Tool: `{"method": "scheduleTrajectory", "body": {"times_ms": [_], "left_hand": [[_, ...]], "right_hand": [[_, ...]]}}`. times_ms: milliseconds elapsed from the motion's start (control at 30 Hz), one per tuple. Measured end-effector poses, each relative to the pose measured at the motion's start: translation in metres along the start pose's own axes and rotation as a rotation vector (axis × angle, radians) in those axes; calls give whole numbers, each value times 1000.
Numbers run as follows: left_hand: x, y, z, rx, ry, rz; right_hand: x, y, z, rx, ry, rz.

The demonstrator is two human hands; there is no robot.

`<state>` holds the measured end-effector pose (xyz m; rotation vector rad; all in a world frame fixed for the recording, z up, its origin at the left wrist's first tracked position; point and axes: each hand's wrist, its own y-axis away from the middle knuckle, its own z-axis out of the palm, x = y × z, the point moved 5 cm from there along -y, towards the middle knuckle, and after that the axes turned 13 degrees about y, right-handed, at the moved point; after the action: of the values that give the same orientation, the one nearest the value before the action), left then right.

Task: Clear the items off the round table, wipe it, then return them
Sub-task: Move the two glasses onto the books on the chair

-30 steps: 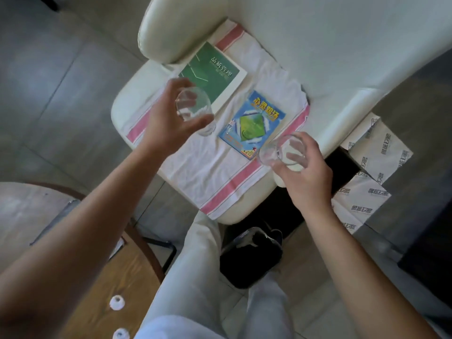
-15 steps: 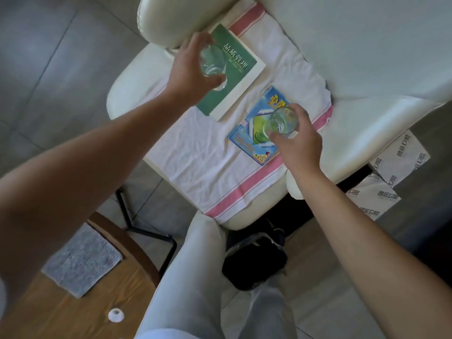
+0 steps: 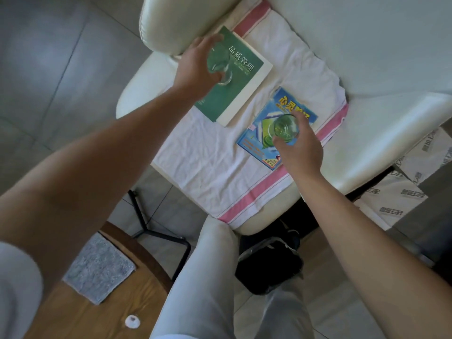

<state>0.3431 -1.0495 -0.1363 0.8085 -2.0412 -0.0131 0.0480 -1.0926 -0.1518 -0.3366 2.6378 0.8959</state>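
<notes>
Basically still the clearing stage. Nearest, behind the left arm: round wooden table [image 3: 73, 314] is carrying a grey wiping cloth [image 3: 97, 267] and a small white cap [image 3: 132, 321], so wiping isn't done yet, judging by that.

Right hand [image 3: 299, 149] is curling round a clear glass [image 3: 285, 128], holding it upright just over the blue booklet [image 3: 264, 133]; touching or hovering, can't tell.

Left hand [image 3: 195, 67] is gripping a second glass [image 3: 219, 63], tilted, above the green book [image 3: 234, 77].

Both books are lying on a white pink-striped towel [image 3: 208, 162] on the cream armchair [image 3: 367, 143], probably serving as flat, stable parking for the glasses.
</notes>
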Motion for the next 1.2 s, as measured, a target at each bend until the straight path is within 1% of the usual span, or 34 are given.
{"method": "scheduleTrajectory", "body": {"times_ms": [133, 300, 633, 700, 867, 1067, 1133, 1167, 1200], "left_hand": [[-2, 2, 7, -54, -85, -20], [-1, 3, 3, -11, -148, -20], [6, 6, 1, -69, -238, -37], [9, 9, -3, -53, -255, -26], [30, 38, -9, 43, -220, 57], [66, 100, -36, 111, -230, 161], [90, 135, -47, 148, -233, 217], [90, 143, -51, 156, -236, 207], [104, 165, -56, 178, -253, 226]], "right_hand": [[4, -5, -3, -35, 34, -2], [6, -13, -8, -81, 42, 8], [4, -11, -11, -125, 50, 6], [4, -8, -16, -136, 13, 31], [7, 12, -45, -45, -98, 47], [-4, 53, -102, 57, -159, -106], [-6, 82, -134, 129, -161, -209], [-7, 86, -137, 148, -169, -222], [-5, 106, -154, 190, -179, -266]]}}
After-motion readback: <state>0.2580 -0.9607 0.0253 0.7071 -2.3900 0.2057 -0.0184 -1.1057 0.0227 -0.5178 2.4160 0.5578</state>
